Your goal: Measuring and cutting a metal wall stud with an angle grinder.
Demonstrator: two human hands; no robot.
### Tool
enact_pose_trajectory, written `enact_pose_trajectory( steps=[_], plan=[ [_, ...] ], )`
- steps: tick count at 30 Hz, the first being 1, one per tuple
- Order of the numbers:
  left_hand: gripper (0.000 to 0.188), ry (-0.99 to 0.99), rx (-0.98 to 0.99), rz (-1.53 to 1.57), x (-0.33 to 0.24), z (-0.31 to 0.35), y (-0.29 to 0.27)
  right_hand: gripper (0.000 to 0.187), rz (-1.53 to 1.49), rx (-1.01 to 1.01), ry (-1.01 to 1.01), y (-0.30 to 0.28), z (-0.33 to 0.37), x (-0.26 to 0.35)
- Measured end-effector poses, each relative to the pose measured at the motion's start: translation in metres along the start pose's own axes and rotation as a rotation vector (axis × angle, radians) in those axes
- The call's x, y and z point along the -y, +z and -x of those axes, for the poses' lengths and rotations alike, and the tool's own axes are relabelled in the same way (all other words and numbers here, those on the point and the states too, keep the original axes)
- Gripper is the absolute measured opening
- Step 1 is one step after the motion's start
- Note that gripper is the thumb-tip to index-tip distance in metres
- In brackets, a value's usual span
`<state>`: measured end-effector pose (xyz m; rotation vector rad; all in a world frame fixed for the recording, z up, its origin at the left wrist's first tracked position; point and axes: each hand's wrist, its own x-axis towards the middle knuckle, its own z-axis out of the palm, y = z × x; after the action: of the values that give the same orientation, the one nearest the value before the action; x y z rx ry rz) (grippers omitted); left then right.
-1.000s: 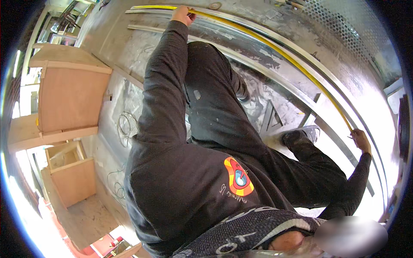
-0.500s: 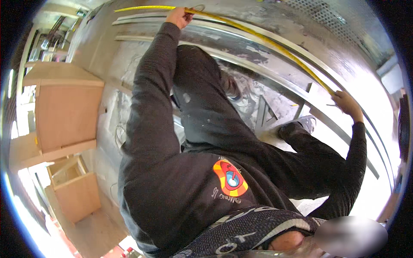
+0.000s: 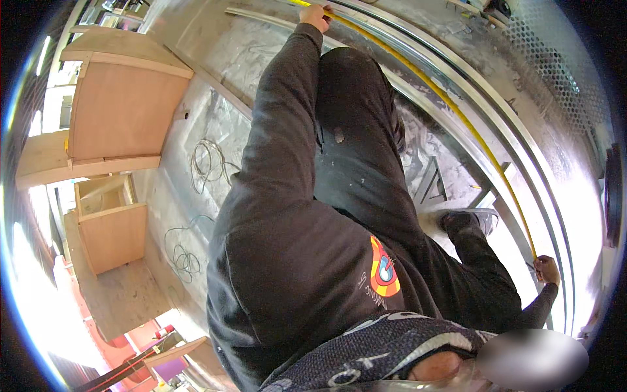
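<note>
Head view: presumably held at two places to keep it extended, the yellow measuring tape point(image 3: 452, 103) runs between left hand point(image 3: 315, 18) and right hand point(image 3: 546, 269), the fingers of each grasping it, alongside long metal strips point(image 3: 479, 83). It looks narrow and bowed, perhaps partly through fisheye distortion.

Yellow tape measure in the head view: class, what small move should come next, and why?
Perhaps draw the tape measure gently taut: the left hand and right hand both grip it, and its yellow length runs beside long metal strips. Whether it lies slack is hard to tell here.
</note>
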<state>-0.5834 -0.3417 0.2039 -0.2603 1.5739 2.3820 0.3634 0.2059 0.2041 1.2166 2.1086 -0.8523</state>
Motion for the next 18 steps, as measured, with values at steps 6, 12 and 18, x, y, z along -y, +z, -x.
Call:
enact_pose_trajectory(
  steps=[6,12,18],
  plan=[
    [0.021,-0.204,0.037,0.318,0.056,0.051,0.023,0.026,0.035,0.099,0.001,0.001,0.043,0.114],
    [0.017,-0.318,0.144,0.365,0.091,0.038,0.018,0.028,0.094,0.151,-0.278,0.015,0.046,0.208],
    [0.025,0.701,0.019,-1.276,0.019,0.015,-0.028,0.03,0.084,0.163,-0.207,0.019,0.009,0.234]
  ],
)
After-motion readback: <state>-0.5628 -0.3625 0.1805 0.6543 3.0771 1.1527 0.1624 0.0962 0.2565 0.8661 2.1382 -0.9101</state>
